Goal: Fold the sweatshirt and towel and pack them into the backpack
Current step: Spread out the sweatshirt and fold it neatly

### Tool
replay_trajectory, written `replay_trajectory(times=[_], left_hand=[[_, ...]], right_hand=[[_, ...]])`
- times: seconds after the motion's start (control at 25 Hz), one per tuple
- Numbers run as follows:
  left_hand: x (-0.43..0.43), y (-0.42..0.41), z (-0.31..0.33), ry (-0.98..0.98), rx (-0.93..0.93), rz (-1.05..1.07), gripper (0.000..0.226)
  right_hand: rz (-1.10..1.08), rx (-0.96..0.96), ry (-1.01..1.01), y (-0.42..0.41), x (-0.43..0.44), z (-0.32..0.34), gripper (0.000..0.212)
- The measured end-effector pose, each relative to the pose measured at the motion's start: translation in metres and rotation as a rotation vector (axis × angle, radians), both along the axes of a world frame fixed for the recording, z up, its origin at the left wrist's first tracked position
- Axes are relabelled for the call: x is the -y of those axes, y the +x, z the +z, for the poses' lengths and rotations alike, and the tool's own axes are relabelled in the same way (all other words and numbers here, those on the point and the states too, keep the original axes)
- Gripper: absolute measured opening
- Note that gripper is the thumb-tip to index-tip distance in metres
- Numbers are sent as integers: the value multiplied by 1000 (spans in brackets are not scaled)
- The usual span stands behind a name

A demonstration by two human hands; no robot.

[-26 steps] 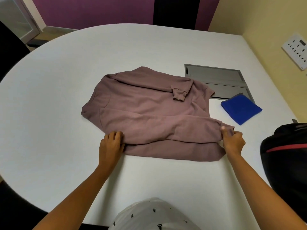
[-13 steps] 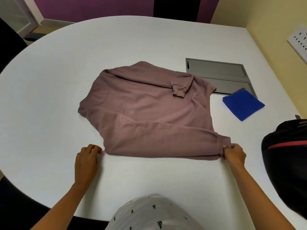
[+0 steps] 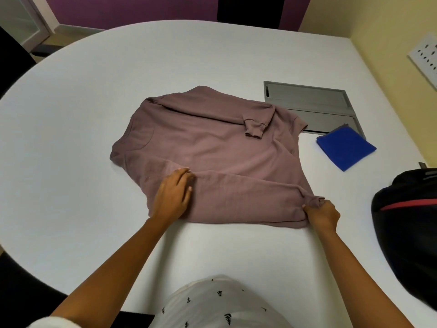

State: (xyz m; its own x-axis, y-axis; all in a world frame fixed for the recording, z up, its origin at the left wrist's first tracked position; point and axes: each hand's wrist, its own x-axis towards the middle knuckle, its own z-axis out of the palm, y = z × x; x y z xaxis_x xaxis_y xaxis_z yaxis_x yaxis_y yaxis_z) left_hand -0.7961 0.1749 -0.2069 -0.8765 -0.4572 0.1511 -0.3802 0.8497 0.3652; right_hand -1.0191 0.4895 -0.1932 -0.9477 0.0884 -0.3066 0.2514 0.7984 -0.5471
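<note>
A mauve sweatshirt (image 3: 212, 147) lies flat on the white table (image 3: 71, 114), both sleeves folded across its body. My left hand (image 3: 172, 195) rests on the near sleeve close to the shoulder, fingers laid over the cloth. My right hand (image 3: 321, 211) pinches the cuff of that sleeve at the sweatshirt's near right corner. A folded blue towel (image 3: 346, 147) lies to the right of the sweatshirt. A black backpack (image 3: 406, 223) with a red stripe sits at the right edge, partly out of frame.
A grey cable hatch (image 3: 307, 100) is set into the table behind the towel, its corner under the sweatshirt's hem. A dark chair (image 3: 14, 60) stands at the far left. The yellow wall at right carries a white socket plate (image 3: 425, 58).
My left hand moved from the bare table up onto the near sleeve. My right hand kept hold of the cuff, staying at the near right corner.
</note>
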Motion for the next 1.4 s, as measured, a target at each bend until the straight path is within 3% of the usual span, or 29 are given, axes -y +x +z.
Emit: replay_trajectory(times=[0.16, 0.28, 0.36, 0.44, 0.52, 0.6, 0.72, 0.8, 0.92, 1.2, 1.4], left_hand=[[3, 0, -30, -30, 296, 4, 71], [-1, 14, -42, -123, 377, 0, 66], [-6, 17, -44, -127, 361, 14, 64], [-11, 18, -45, -122, 337, 29, 63], [-12, 17, -47, -107, 325, 30, 64], [-10, 12, -48, -62, 290, 40, 67], [3, -2, -46, -32, 251, 75, 72], [18, -5, -45, -37, 281, 130, 75], [35, 6, -52, -29, 312, 249, 73], [32, 7, -47, -58, 265, 324, 76], [6, -41, -39, -36, 144, 126, 65]], right_hand=[[-49, -11, -61, -2, -21, 11, 37], [-166, 3, -23, 9, -27, 4, 44], [-211, -171, 34, 23, -15, -4, 44], [-94, -443, 155, 36, 3, -4, 52], [167, -547, 177, 42, 22, -4, 51], [398, -456, 76, 44, 40, -8, 45], [738, -316, 299, 28, 50, -31, 63], [805, -309, 453, 15, 45, -44, 64], [729, -320, 526, 11, 26, -55, 62], [624, -326, 452, 16, 20, -59, 63], [557, -365, 83, -31, 57, -39, 63]])
